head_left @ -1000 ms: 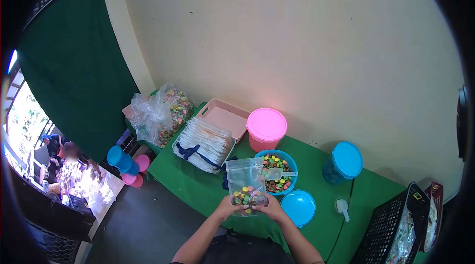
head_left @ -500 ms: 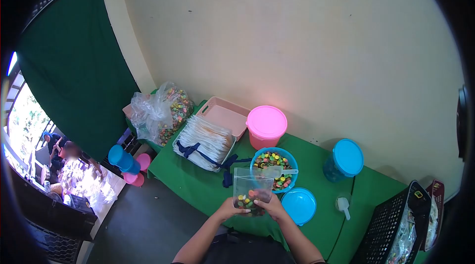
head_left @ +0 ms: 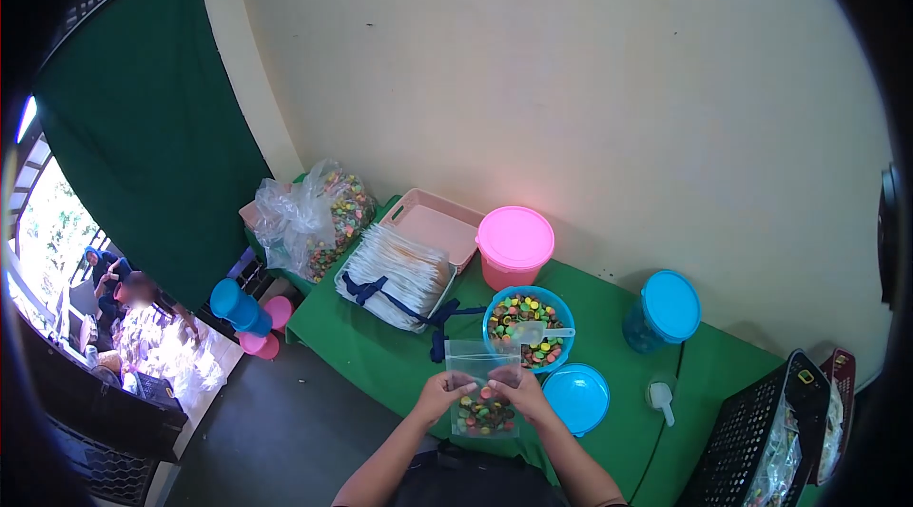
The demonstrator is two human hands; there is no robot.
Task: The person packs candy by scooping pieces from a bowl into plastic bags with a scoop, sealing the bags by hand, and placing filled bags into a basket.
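Note:
A clear pouch [head_left: 483,417] with colourful round candies in its lower part hangs upright in front of my body. My left hand [head_left: 438,395] pinches its left side and my right hand [head_left: 522,394] pinches its right side, both above most of the candies. Just beyond the pouch stands a blue tub [head_left: 573,343] full of the same candies, with a clear scoop [head_left: 533,332] lying on them. A blue lid [head_left: 575,399] lies beside my right hand. Dark blue straps [head_left: 439,321] trail over the green cloth towards the tub.
A stack of white pouches [head_left: 395,269], a pink tray [head_left: 433,222], a pink-lidded tub [head_left: 514,245] and a big candy bag [head_left: 328,217] stand left and behind. Rightward are a blue-lidded tub [head_left: 666,312], a white scoop [head_left: 660,399] and black basket [head_left: 751,431]. People sit far left.
The pouch has moved lower, and both hands now hold it higher up its sides, away from its bottom. The candies have settled at the bottom.

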